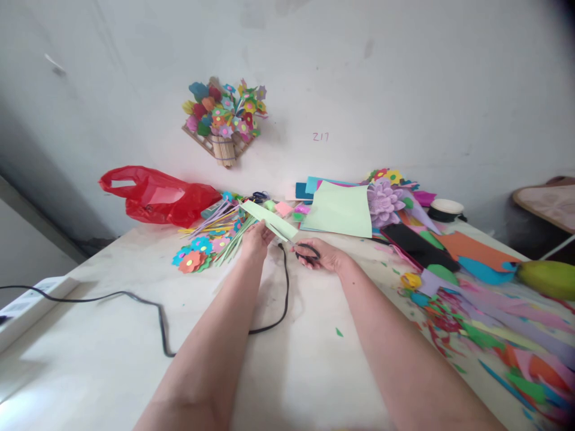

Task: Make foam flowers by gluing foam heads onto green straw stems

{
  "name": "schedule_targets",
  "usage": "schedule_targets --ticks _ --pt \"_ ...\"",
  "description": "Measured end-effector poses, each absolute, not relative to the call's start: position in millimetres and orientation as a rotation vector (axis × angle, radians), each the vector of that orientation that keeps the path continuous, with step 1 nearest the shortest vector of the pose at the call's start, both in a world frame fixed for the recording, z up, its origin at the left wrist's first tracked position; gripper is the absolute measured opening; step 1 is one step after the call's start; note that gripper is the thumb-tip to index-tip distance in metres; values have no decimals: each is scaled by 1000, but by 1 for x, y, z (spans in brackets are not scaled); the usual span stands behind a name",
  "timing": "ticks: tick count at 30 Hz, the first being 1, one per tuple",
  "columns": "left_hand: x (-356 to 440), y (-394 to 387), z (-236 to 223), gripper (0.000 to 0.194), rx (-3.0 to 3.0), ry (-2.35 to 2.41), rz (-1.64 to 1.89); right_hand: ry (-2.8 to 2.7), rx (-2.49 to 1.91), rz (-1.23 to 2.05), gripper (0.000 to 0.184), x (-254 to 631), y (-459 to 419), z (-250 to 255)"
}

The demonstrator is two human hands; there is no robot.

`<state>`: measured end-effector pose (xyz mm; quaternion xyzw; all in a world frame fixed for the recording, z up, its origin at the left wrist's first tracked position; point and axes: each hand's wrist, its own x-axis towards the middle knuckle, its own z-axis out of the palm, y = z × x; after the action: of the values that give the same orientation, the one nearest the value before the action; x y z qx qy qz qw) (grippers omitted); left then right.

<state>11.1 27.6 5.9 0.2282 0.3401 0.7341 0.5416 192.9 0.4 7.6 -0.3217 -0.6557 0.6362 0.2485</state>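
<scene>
Works over a white table (305,383) across the lower frame, edge slanting at middle left, scraps (489,337) along the right, red bag (173,197) left of centre, pale green sheet (339,209) right of centre. At centre, pinches a light green strip (273,221) in the left hand (258,239); curls fingers of the right hand (326,254) round black scissors (309,246), contact with the strip impossible to tell. Has moving room at lower centre, between black cord (288,281) and scraps

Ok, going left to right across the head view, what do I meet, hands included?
White box → red plastic bag → left hand holding a pale green strip → right hand holding black-handled scissors → large purple flower → round white-topped item → yellow-green object.
</scene>
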Motion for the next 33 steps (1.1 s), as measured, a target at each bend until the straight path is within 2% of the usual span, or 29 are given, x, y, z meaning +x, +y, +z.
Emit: schedule_targets --ticks 14,33 --pt "18 25 9 10 582 857 1691 -1771 -865 1736 43 193 2 8" --pt "16 26 12 3 523 895 1700 -1773 -864 1672 33 193 3 3"
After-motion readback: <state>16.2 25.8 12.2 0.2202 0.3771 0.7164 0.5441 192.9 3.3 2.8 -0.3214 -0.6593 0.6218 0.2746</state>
